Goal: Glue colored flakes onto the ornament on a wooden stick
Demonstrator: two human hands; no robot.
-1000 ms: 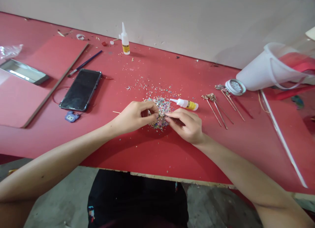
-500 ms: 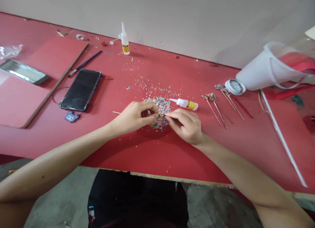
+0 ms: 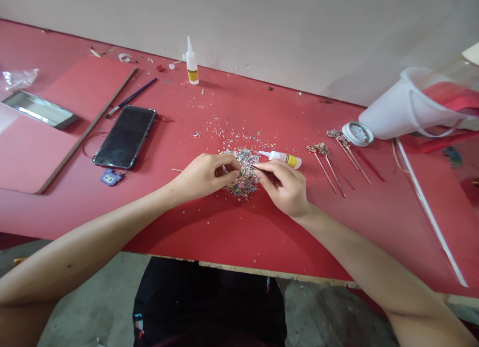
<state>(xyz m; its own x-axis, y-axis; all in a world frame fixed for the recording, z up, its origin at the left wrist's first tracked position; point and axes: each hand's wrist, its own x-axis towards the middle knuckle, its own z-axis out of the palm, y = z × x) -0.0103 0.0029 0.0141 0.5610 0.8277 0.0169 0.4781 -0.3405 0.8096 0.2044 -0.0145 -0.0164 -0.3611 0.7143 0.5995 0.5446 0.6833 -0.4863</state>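
Sparkly bits (image 3: 243, 174) lie in a small heap in the middle of the red bench (image 3: 224, 222), right between the person's two hands. Both hands touch the heap.

The left hand (image 3: 204, 174) has hardly moved in the last second. It is curled up, with the thumb and fingers pressed together at the left edge of the heap. What it holds, if anything, is too small to see.

The right hand (image 3: 286, 187) has moved a little. Its fingertips were low on the right side of the heap. Now they sit higher, at the top right edge, closer to the little glue bottle (image 3: 281, 158) that lies on its side just beside the heap. The thumb and first finger are pinched shut. Something thin and dark may poke out between them, but it is too small to be sure.

The heap looks the same as before, so the change is tiny. It seems that the hands are still busy picking at the bits.

More loose bits are scattered behind the heap. Some long pins (image 3: 329, 162) lie to the right, and a phone (image 3: 124, 136) lies well off to the left. Another glue bottle (image 3: 192, 63) stands near the wall.
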